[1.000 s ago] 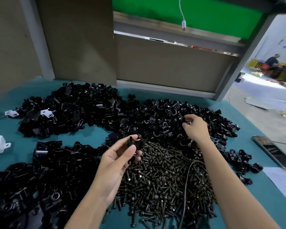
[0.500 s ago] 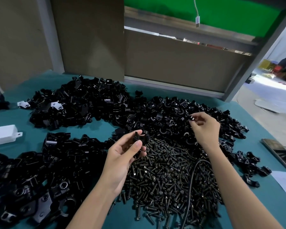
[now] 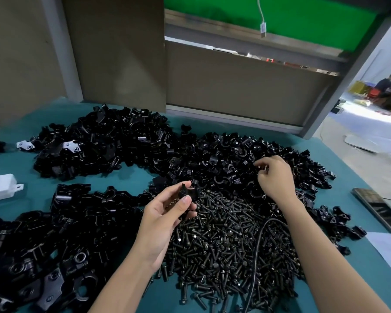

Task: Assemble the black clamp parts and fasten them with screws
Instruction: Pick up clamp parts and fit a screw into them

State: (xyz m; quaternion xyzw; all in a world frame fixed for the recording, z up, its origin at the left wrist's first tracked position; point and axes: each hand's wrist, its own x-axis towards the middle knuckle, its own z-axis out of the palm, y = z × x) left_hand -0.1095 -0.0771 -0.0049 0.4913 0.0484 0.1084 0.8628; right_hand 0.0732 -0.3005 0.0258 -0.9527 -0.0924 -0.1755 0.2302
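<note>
My left hand (image 3: 167, 213) holds a black clamp part (image 3: 189, 191) between thumb and fingers, just above the near edge of the screw pile (image 3: 230, 245). My right hand (image 3: 274, 175) reaches into the pile of small black clamp halves (image 3: 224, 163), its fingertips pinching a small black piece (image 3: 261, 166) that is mostly hidden. A heap of dark screws fills the middle of the green table (image 3: 14, 163).
More black clamp parts lie in piles at the back left (image 3: 99, 143) and near left (image 3: 43, 245). A white box (image 3: 0, 187) sits at the left edge. A dark flat device (image 3: 379, 208) lies at the right. A black cable (image 3: 257, 256) crosses the screws.
The view shifted slightly. My right hand's fingers curled tighter on a small piece in the clamp pile. My left hand kept its hold on the clamp part.
</note>
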